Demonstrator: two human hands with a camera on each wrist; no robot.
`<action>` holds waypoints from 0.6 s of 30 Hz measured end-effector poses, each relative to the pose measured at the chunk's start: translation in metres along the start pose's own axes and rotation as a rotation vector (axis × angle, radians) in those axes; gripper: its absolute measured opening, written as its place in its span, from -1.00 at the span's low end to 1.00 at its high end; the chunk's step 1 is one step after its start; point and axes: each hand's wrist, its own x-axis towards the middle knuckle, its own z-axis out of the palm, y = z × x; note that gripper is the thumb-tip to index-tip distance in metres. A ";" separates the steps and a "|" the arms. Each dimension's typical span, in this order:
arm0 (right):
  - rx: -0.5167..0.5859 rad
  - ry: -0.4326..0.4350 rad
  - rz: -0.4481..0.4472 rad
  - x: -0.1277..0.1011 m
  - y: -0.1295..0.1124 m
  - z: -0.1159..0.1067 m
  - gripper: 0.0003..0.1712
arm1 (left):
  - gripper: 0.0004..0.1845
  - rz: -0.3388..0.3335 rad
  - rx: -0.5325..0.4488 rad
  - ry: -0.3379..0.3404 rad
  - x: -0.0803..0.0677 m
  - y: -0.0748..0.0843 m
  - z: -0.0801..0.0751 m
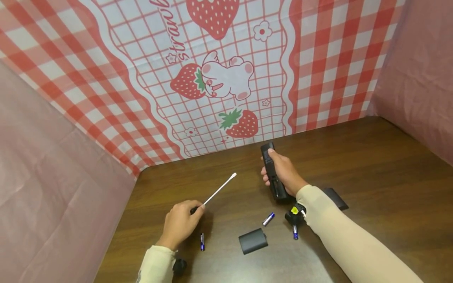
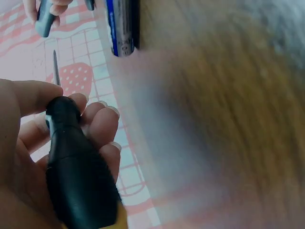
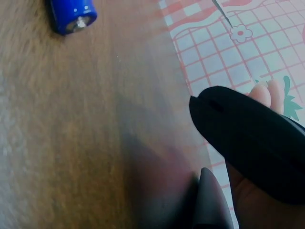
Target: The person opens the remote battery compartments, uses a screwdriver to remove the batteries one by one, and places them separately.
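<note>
My left hand (image 1: 180,222) grips the black handle (image 2: 78,167) of a thin, long-shafted tool (image 1: 219,188) whose pale shaft points up and right, off the table. About a hand's width to the right, my right hand (image 1: 283,173) is wrapped round a black remote control (image 1: 271,169), held lengthwise just above the wooden table (image 1: 371,165). The remote (image 3: 252,138) fills the lower right of the right wrist view. Between the hands lie a black cover plate (image 1: 252,240) and three small blue batteries: one (image 1: 202,241) under the left hand, one (image 1: 268,219) in the middle, one (image 1: 295,232) by the right wrist.
A second flat black piece (image 1: 337,198) lies just right of the right forearm. A red-checked strawberry cloth (image 1: 219,78) forms the back wall, with pink cloth walls (image 1: 53,177) on both sides. Bare wood stretches to the right.
</note>
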 end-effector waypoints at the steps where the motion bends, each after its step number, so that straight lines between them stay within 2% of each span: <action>1: 0.001 0.002 0.003 0.000 0.000 0.000 -0.17 | -0.89 -0.012 -0.014 -0.005 0.000 -0.001 -0.001; 11: 0.000 -0.003 0.012 -0.002 0.002 -0.001 -0.17 | -0.81 -0.138 -0.118 -0.068 0.006 -0.006 -0.003; 18: 0.003 -0.007 0.009 -0.002 0.002 -0.001 -0.18 | -0.79 -0.232 -0.136 -0.081 0.010 -0.009 -0.005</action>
